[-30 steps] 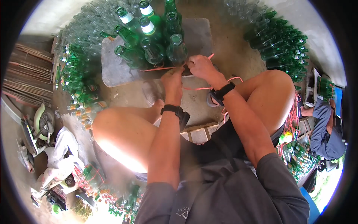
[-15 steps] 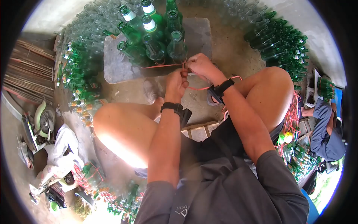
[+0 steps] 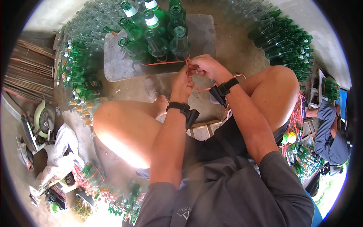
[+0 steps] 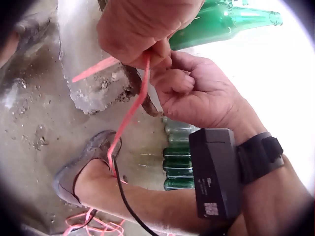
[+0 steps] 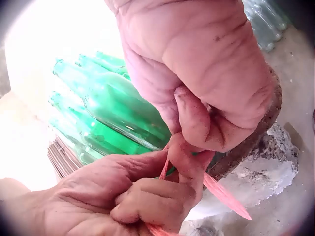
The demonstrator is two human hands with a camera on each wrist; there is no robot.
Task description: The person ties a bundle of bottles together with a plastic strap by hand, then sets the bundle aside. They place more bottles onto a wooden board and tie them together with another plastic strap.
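A cluster of green bottles (image 3: pixel 157 43) stands upright on a grey slab (image 3: pixel 204 30), with pink twine (image 3: pixel 166 63) running round its near side. At the cluster's near right corner the two hands meet. The left hand (image 3: pixel 183 84) has its fingers curled round the twine, and the right hand (image 3: pixel 207 67) pinches the twine beside it. In the right wrist view, a flat pink end (image 5: pixel 227 197) sticks out past the fingertips, next to the bottles (image 5: pixel 115 110). The left wrist view has a pink strand (image 4: pixel 132 110) hanging from the fingers. The crossing point is hidden by the fingers.
Many clear bottles (image 3: pixel 89 26) stand behind the slab on the left, and green bottles (image 3: pixel 289 47) are stacked at the right. Wooden sticks (image 3: pixel 32 73) lie at the far left. Another person's leg (image 3: pixel 326 115) is at the right edge. The knees flank the hands.
Both hands have stayed close together at the cluster's corner. The left hand has turned and shifted slightly right; the pink end that stuck out above the right hand no longer shows in the head view.
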